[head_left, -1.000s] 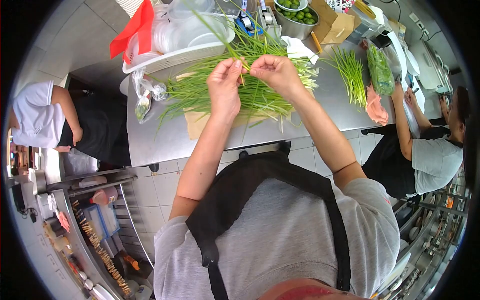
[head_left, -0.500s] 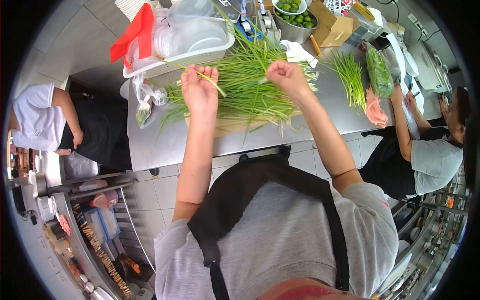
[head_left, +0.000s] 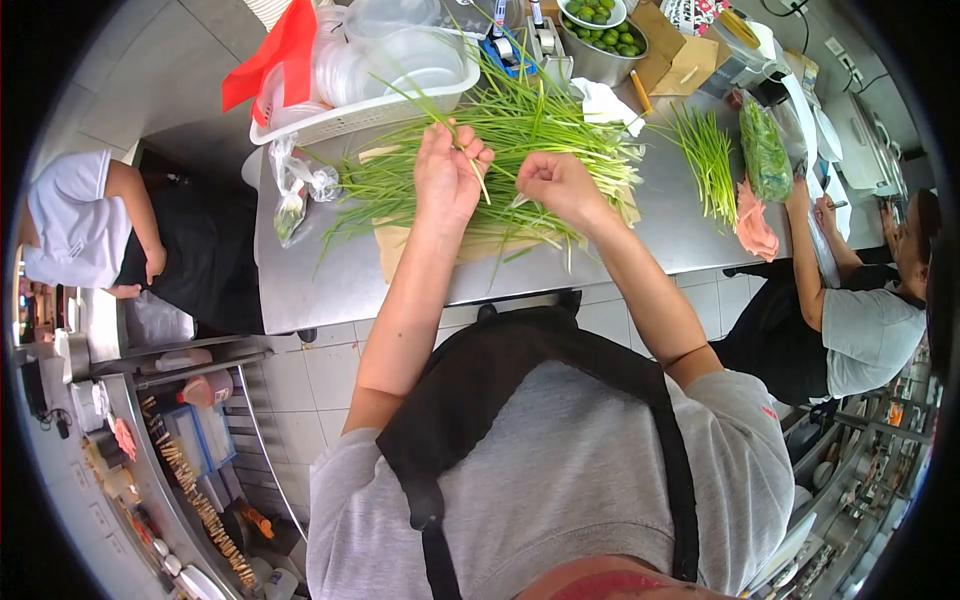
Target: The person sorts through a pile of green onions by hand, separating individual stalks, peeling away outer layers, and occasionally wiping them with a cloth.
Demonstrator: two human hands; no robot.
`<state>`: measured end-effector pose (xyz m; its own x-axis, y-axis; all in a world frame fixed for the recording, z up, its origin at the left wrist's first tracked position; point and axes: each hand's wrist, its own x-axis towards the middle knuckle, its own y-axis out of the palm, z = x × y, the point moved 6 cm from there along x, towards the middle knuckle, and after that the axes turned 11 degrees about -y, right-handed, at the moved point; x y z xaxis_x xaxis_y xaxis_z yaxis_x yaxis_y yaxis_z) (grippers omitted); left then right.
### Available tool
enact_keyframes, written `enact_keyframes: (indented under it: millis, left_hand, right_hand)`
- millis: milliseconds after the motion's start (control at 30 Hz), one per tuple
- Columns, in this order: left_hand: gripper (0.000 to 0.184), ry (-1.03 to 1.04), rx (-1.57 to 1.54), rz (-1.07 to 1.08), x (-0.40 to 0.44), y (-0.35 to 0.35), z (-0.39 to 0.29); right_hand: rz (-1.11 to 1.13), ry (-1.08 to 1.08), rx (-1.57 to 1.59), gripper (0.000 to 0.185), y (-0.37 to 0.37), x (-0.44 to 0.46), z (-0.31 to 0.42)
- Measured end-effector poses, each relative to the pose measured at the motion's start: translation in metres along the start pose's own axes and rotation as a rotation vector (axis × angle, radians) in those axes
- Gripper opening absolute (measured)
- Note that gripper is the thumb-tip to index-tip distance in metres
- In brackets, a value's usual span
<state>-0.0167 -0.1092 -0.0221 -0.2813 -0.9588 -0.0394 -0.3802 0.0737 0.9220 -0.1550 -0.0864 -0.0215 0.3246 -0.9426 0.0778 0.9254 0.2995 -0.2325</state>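
Note:
My left hand (head_left: 448, 180) is raised over a wide pile of long green stalks (head_left: 540, 130), and its curled fingers hold one thin stalk (head_left: 478, 172) with a pale end. To its right, my right hand (head_left: 562, 187) has thumb and fingertips pinched together. A small whitish scrap shows at those fingertips, too small to name. The two hands are apart. Brown paper (head_left: 393, 246) lies under the pile. A smaller bunch of green stalks (head_left: 706, 160) rests farther right on the metal table (head_left: 330, 290).
A white basket (head_left: 370, 120) of clear plastic containers stands back left, near a tied plastic bag (head_left: 290, 200). Behind the pile are tape dispensers (head_left: 510, 58) and a bowl of green fruit (head_left: 605, 60). A bagged green bundle (head_left: 765, 155) lies right. People stand left and right.
The hands parted, the left swinging left with a stalk, then returning toward the middle. My right hand has moved slightly down and left over the pile.

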Motion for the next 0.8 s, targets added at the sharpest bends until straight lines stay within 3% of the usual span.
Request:
enact_keyframes:
  millis: [100,233,300,333,400,433,533,633,767,800]
  left_hand:
    - [0.014,-0.019,-0.013,-0.073,-0.005,0.006,0.0]
    - [0.018,0.016,-0.023,-0.065,-0.012,-0.016,-0.026]
    - [0.021,-0.003,-0.028,-0.079,-0.018,-0.023,-0.035]
    - [0.024,0.001,-0.022,-0.098,-0.02,-0.025,-0.036]
    - [0.027,-0.038,-0.019,-0.092,-0.022,-0.025,-0.029]
    - [0.029,-0.065,-0.015,-0.092,-0.022,-0.026,-0.027]
    - [0.027,-0.138,-0.018,-0.043,-0.022,-0.021,-0.009]
    - [0.024,-0.18,0.015,-0.035,-0.025,-0.017,0.005]
    - [0.018,-0.186,-0.041,-0.055,-0.029,-0.021,0.013]
    - [0.018,-0.189,-0.06,-0.074,-0.03,-0.022,0.014]
  right_hand:
    - [-0.111,-0.095,-0.041,0.005,-0.025,0.006,-0.011]
    - [-0.315,-0.26,-0.802,0.007,-0.103,-0.002,0.032]
    - [-0.186,-0.185,-1.142,0.007,-0.123,0.001,0.024]
    - [-0.194,-0.175,-1.147,0.007,-0.128,-0.002,0.022]
    - [-0.141,-0.454,-1.269,0.011,-0.115,-0.005,0.034]
    - [-0.142,-0.454,-1.27,0.011,-0.11,-0.006,0.037]
    - [0.066,-0.552,-0.914,0.011,-0.076,-0.005,0.038]
    - [-0.027,-0.656,-0.989,0.016,-0.063,0.0,0.038]
    - [-0.038,-0.594,-1.057,0.016,-0.056,0.011,0.04]
    - [0.038,-0.479,-1.103,0.014,-0.054,0.015,0.032]
